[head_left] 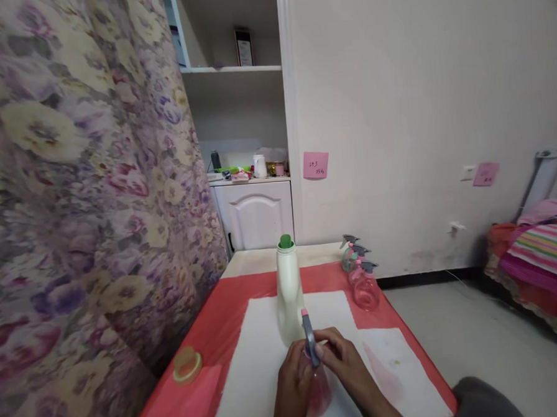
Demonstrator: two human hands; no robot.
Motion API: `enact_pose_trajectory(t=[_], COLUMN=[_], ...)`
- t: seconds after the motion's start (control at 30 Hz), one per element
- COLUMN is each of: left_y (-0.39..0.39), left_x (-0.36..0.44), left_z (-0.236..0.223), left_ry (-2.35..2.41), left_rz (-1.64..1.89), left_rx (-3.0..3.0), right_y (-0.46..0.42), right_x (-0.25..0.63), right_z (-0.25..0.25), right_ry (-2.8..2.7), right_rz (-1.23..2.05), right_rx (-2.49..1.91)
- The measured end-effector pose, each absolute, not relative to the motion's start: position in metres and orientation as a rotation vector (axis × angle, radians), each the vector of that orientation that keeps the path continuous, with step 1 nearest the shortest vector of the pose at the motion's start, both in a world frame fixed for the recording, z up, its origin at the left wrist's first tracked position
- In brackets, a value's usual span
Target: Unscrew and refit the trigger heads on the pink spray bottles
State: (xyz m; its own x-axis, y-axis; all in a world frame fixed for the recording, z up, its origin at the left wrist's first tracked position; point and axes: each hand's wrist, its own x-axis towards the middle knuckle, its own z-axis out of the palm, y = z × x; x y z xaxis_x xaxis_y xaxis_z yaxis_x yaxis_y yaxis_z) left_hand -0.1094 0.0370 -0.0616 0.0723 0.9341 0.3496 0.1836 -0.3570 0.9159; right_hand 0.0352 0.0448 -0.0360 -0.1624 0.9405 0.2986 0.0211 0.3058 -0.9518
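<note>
Left hand [291,382] curled round the pink spray bottle's [319,398] neck over white paper [243,372] — right hand [346,362] pinching its grey spray head [309,339]; keep the neck steady — the head square.

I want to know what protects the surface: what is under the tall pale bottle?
A white sheet shows around the tall pale bottle, over a red cover. The spot directly beneath is hidden, and the left hand blocks part of the base.
</note>
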Motion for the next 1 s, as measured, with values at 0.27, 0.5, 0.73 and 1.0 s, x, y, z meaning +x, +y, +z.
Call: enact_pose_trajectory(t=[0.27,0.5,0.73,1.0], left_y=[0.036,0.035,0.029,0.043], left_x=[-0.107,-0.106,-0.122,-0.103], left_z=[-0.060,-0.060,-0.039,-0.003], left_ry=[1.138,1.108,1.054,1.306], left_rz=[1.362,1.344,1.269,1.303], left_rx=[1.614,1.541,1.376,1.378], right_y=[0.048,0.042,0.039,0.041], right_x=[0.017,0.010,0.006,0.002], right_z=[-0.039,-0.044,-0.043,-0.046], right_ry=[-1.294,-1.253,-1.215,-1.172], right_rz=[1.121,1.014,1.038,0.992], right_rx=[-0.993,-1.057,-1.075,-1.093])
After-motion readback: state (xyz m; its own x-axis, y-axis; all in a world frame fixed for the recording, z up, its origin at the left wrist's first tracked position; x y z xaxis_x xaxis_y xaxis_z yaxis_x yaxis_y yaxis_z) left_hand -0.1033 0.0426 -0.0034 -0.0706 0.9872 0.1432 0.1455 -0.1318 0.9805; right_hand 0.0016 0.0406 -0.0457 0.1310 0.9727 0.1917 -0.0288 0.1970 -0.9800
